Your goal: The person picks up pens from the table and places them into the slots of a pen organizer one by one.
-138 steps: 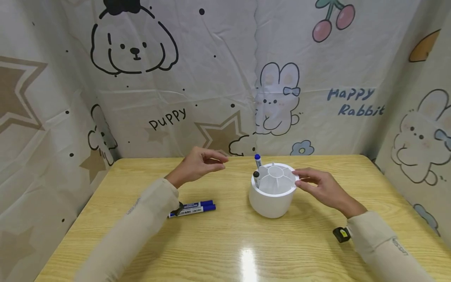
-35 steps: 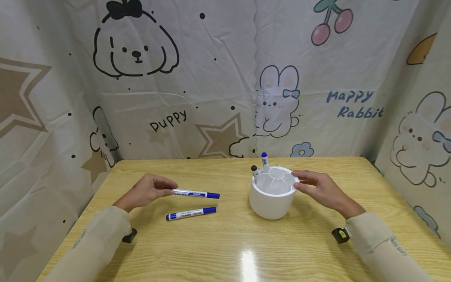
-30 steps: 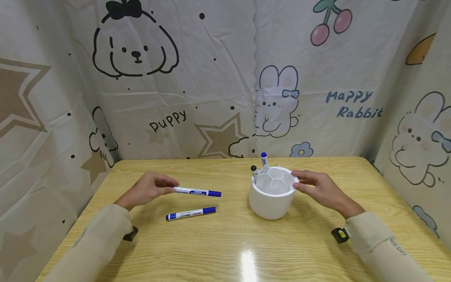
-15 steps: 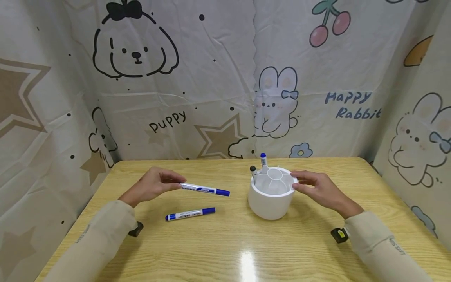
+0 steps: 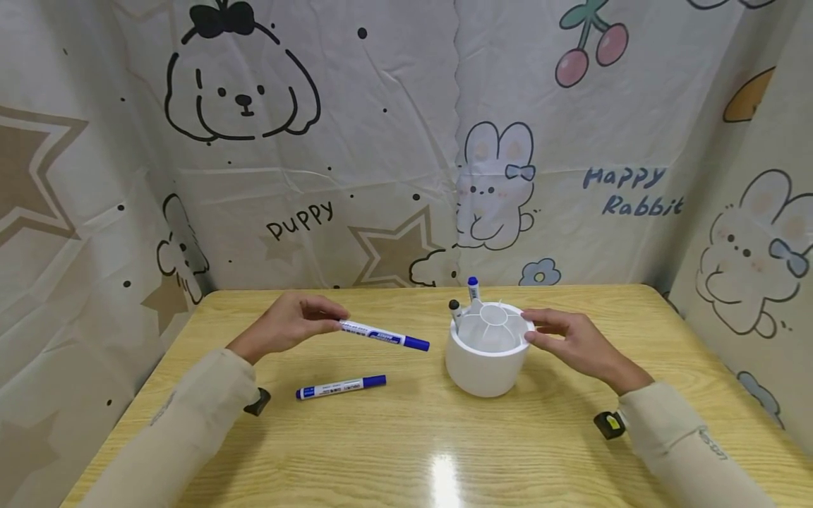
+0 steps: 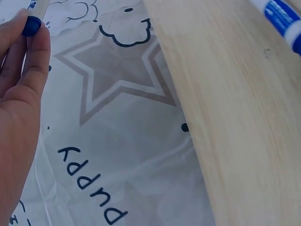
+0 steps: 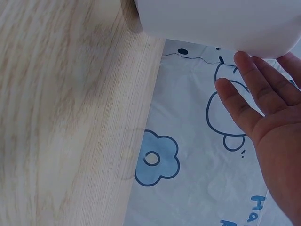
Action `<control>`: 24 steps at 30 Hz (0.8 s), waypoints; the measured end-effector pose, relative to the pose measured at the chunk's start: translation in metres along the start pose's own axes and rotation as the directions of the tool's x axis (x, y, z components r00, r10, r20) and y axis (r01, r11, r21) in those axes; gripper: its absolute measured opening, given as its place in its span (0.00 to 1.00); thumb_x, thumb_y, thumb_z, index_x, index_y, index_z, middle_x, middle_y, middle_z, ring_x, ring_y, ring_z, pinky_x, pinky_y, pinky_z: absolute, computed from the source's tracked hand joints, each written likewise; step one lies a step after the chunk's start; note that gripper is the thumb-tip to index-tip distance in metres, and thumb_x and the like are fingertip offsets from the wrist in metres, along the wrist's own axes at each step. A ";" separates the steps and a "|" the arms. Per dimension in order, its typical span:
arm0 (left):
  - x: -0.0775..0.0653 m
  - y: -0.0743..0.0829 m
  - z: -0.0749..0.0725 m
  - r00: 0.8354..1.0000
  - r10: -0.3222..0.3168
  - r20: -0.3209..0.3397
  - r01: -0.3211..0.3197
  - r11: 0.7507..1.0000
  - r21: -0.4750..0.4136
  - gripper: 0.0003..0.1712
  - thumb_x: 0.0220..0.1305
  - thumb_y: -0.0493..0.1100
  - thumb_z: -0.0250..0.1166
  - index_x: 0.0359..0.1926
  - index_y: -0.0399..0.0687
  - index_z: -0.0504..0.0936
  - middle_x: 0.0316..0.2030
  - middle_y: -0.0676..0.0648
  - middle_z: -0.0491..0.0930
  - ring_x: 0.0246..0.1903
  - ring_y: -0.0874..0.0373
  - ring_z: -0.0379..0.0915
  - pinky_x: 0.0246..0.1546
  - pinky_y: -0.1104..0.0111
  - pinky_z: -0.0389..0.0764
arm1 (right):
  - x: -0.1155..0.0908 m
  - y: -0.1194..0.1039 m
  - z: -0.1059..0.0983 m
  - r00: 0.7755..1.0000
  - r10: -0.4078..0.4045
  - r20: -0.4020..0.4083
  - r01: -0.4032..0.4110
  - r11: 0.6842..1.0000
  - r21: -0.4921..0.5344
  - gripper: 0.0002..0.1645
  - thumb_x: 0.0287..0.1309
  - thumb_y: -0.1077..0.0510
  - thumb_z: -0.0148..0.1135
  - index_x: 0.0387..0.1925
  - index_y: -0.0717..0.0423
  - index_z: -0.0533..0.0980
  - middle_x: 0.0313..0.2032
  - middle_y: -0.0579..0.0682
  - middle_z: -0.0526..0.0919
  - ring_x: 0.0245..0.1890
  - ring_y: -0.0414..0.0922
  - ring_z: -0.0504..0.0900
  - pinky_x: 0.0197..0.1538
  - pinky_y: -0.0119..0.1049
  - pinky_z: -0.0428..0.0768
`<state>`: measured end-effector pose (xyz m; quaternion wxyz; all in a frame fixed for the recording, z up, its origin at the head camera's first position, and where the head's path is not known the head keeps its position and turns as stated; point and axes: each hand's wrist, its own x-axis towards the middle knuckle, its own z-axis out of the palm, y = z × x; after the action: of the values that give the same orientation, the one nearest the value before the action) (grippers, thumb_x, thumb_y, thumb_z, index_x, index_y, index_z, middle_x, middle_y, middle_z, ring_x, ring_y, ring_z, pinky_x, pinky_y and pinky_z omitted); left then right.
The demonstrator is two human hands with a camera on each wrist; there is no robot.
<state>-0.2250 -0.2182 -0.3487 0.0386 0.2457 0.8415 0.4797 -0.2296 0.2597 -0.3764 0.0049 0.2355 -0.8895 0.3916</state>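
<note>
My left hand (image 5: pixel 292 324) pinches a blue-capped whiteboard marker (image 5: pixel 384 335) by its rear end. The marker is held over the table, tilted slightly down, its cap pointing right towards a round white pen holder (image 5: pixel 485 374). In the left wrist view the marker's blue end (image 6: pixel 32 26) shows between thumb and fingers. My right hand (image 5: pixel 581 346) rests its fingertips on the holder's right rim, fingers fairly straight in the right wrist view. A blue-topped marker (image 5: pixel 473 289) and a black-topped marker (image 5: pixel 455 310) stand in the holder's left compartments; their lower parts are hidden.
Another blue marker (image 5: pixel 341 387) lies on the wooden table (image 5: pixel 381 451), in front of the left hand and left of the holder. A printed cloth (image 5: pixel 381 162) hangs behind the table and along both sides.
Earlier two blue markers lay together on the table; my left hand has picked one up and carried it right and upward towards the holder. My right hand stays at the rim.
</note>
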 end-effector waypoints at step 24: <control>0.031 0.028 0.012 0.994 0.110 -0.022 -0.111 0.992 -0.057 0.10 0.62 0.28 0.69 0.44 0.30 0.86 0.42 0.39 0.87 0.39 0.51 0.85 0.40 0.69 0.85 | 0.001 0.000 0.001 1.000 -0.016 -0.007 0.016 1.000 0.002 0.25 0.66 0.57 0.65 0.61 0.65 0.76 0.60 0.64 0.77 0.54 0.63 0.80 0.53 0.56 0.81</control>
<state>-0.2377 -0.1832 -0.3269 0.0112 0.2860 0.8126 0.5077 -0.2300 0.2589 -0.3769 0.0111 0.2413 -0.8872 0.3931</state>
